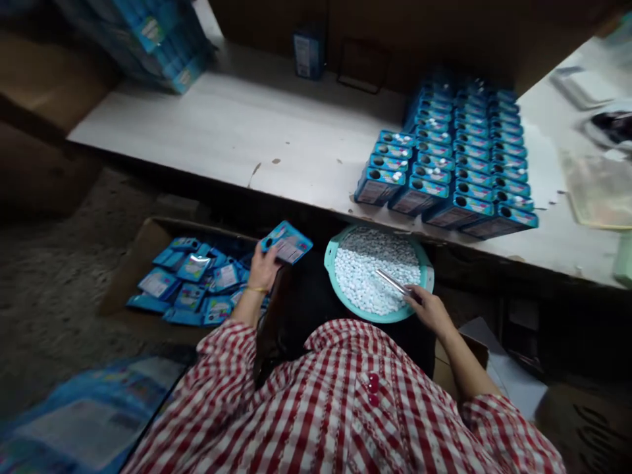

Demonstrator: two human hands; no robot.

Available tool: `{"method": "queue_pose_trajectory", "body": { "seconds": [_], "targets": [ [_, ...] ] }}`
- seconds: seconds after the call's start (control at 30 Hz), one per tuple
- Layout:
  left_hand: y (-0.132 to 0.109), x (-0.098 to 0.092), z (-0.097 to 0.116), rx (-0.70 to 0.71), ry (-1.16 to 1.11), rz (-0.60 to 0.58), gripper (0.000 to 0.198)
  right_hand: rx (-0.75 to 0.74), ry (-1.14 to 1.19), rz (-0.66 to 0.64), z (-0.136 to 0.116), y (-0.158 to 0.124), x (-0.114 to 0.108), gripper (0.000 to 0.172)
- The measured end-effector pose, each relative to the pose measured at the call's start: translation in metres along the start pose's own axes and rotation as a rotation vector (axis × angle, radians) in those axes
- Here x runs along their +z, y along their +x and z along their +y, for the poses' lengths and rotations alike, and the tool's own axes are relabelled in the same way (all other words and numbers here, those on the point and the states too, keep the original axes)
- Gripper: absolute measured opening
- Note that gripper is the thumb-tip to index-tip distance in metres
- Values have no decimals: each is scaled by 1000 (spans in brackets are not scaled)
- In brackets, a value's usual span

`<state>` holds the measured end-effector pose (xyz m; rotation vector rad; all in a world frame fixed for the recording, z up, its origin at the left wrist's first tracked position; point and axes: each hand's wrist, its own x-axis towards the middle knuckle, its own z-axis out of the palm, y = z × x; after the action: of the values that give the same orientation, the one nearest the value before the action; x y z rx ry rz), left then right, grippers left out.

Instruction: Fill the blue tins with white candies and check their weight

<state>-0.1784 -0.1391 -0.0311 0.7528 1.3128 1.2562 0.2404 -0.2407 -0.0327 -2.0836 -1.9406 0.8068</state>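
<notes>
My left hand (263, 268) grips a small blue printed box (289, 243) by its left end, above the right side of an open carton. A dark round hole shows near the gripped end of the box. Over a turquoise basin (332, 253), my right hand (428, 308) is closed on a slim metal scoop (392, 282), whose far end reaches over the white pellets (363, 283) that fill the basin. The scoop's exact shape is hard to make out. The basin sits in front of my body, just below the table edge.
Rows of upright blue boxes (459, 158), several with white pellets on top, stand on the white table (222, 131). One more box (309, 54) and a wire frame (363, 66) are at the back. Loose blue boxes (197, 283) lie in the carton (123, 276) at left.
</notes>
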Motion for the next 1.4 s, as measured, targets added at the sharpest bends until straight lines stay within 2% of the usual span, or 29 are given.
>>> {"method": "queue_pose_trajectory", "body": {
  "seconds": [0.07,0.13,0.17,0.23,0.33,0.4,0.53,0.67,0.73,0.83,0.93,1.0,1.07,1.2,1.3,1.4],
  "targets": [
    [-1,19,3,131,80,3,52,-17,-41,0,9,-4,3,37],
    [-3,36,6,188,162,-59,52,-40,-110,-4,14,-6,2,37],
    [-6,45,6,158,173,-110,52,-53,-163,-4,14,-6,0,36],
    [-11,66,1,1,121,-216,50,-77,-308,-6,11,-5,-6,34],
    [-19,99,-22,-195,22,-308,48,-118,-506,-47,-3,1,-12,30],
    [-23,118,-43,-231,28,-315,46,-132,-518,-73,-16,8,-5,27],
    [-29,148,-80,-286,110,-240,42,-117,-384,-73,-42,27,30,29],
    [-36,171,-88,-429,43,-237,44,-75,-266,-54,-53,43,52,28],
    [-39,175,-82,-438,24,-275,46,-60,-188,-49,-51,46,52,28],
    [-35,163,-66,-333,22,-334,51,-63,-79,-38,-44,42,44,32],
    [-24,140,-49,-141,54,-370,52,-59,-22,-30,-34,36,29,34],
    [-17,127,-41,8,157,-358,51,-45,6,-15,-29,32,15,33],
    [-14,122,-37,138,296,-352,49,-60,49,17,-25,28,-3,32],
    [-22,136,-40,274,507,-443,44,-140,62,69,-35,19,-46,29],
    [-30,152,-43,344,606,-512,40,-170,-64,5,-56,15,-76,31],
    [-35,163,-44,409,659,-565,37,-167,-273,-69,-80,14,-94,32]
  ]
}}
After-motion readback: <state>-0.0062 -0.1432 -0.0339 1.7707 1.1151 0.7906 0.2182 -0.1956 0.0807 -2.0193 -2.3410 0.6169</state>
